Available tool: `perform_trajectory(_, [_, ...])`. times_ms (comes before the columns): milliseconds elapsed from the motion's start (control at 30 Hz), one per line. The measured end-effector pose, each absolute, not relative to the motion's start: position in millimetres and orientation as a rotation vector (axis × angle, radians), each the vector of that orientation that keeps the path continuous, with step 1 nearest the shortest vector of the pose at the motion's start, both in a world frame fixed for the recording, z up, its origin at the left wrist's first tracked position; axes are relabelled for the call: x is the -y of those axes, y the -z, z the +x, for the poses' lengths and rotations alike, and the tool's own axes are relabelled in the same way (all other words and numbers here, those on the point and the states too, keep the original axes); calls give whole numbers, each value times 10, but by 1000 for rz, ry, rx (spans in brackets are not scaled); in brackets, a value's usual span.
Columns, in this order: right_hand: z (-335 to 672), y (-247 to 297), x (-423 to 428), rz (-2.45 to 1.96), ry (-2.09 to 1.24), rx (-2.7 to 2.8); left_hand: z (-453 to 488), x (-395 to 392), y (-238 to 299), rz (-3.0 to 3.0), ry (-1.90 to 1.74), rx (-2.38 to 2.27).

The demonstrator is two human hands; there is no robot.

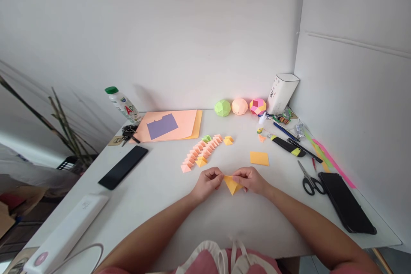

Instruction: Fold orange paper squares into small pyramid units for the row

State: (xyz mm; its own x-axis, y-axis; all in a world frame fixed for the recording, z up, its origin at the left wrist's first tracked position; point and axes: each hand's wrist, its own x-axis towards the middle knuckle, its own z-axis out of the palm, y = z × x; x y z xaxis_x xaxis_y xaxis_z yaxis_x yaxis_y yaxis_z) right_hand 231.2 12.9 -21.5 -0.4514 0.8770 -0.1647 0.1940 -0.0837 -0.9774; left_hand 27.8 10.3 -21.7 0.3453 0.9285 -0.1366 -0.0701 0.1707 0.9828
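Between my hands, just above the white table, is a folded piece of yellow-orange paper [232, 186] with its point facing me. My left hand [209, 183] pinches its upper left corner between thumb and fingers. On the other side my right hand [252, 180] grips the upper right part, covering some of the folds. Beyond them lie curved rows of folded peach paper pieces [192, 154], with a few green and yellow ones among them. A single folded yellow piece [228, 140] sits apart to the right. Flat yellow paper [259, 158] lies past my right hand.
Three paper balls [239, 106] stand by the wall. Peach sheets [186, 122], a bottle [123, 105] and a black phone [123, 167] are at left, near a long white device [69, 231]. To the right lie a cutter [287, 145], scissors [310, 180] and a black case [346, 201].
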Motion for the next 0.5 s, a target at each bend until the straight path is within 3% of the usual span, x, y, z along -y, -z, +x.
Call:
perform_trajectory(200, [2319,242,-152,-1207,-1584,1596,277,-127,243,1097,-992,-974])
perform_trajectory(500, [2237,208,-103,-1199,-1493,1691,363,-72,240,1326,-837,-978])
